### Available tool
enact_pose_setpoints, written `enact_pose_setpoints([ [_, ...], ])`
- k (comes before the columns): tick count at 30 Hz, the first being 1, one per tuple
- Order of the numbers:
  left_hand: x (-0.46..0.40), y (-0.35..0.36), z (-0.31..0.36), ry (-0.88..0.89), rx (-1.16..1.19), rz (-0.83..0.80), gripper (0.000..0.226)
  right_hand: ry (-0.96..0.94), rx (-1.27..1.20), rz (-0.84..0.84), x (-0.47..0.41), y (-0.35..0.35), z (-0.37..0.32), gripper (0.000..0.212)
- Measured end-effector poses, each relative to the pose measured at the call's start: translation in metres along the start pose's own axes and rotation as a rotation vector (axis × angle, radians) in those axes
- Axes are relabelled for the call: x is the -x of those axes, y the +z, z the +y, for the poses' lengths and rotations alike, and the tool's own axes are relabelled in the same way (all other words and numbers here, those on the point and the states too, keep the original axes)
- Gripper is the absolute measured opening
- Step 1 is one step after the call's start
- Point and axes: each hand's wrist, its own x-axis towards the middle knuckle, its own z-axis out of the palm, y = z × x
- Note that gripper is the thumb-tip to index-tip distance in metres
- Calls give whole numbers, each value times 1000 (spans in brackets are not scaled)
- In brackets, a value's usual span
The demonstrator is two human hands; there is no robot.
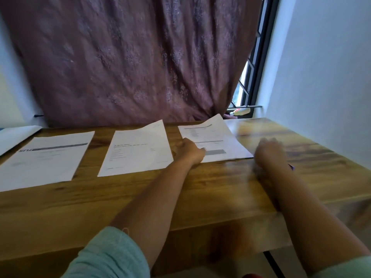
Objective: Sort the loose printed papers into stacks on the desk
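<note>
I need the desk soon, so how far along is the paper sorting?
Mostly laid out, it seems: three piles sit in a row on the desk, the left pile, the middle pile and the right pile. In hand: the left hand rests on the right pile's near edge; the right hand is blurred beside it. Possibly left: a white sheet at the far left edge.

Mauve floral curtain (128,63), wood-grain desk (200,189)

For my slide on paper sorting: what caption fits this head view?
Left hand rests on the rightmost of three white printed paper stacks on the wooden desk; right hand blurred beside it.
</note>
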Motion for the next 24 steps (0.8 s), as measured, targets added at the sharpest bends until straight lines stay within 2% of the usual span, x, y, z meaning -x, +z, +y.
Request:
enact_pose_setpoints([
  [3, -7, 3, 3, 23, -103, 167, 53, -45, -124, -95, -18, 4, -32, 46],
  [6, -18, 9, 0, -28, -96, 143, 53, 21, -183, -179, -31, 6, -50, 71],
  [10, -36, 4, -10, -78, 47, 67, 43, 32, -242, -304, -45, 1, -49, 59],
  [13, -43, -5, -15, -98, 162, 30, 39, 64, -331, -334, -50, 1, -41, 52],
  [17, -43, -10, -18, -142, 150, 34, 28, 93, -341, -338, -49, 6, -38, 60],
  [19, -38, -6, -15, -131, 62, 56, 19, 75, -313, -297, -43, 7, -41, 56],
  [22, -29, 3, -8, -44, -118, 114, 38, 36, -261, -223, -32, 8, -47, 47],
  [24, -30, 7, -7, 9, -62, 87, 51, 2, -261, -194, -25, 10, -49, 49],
])
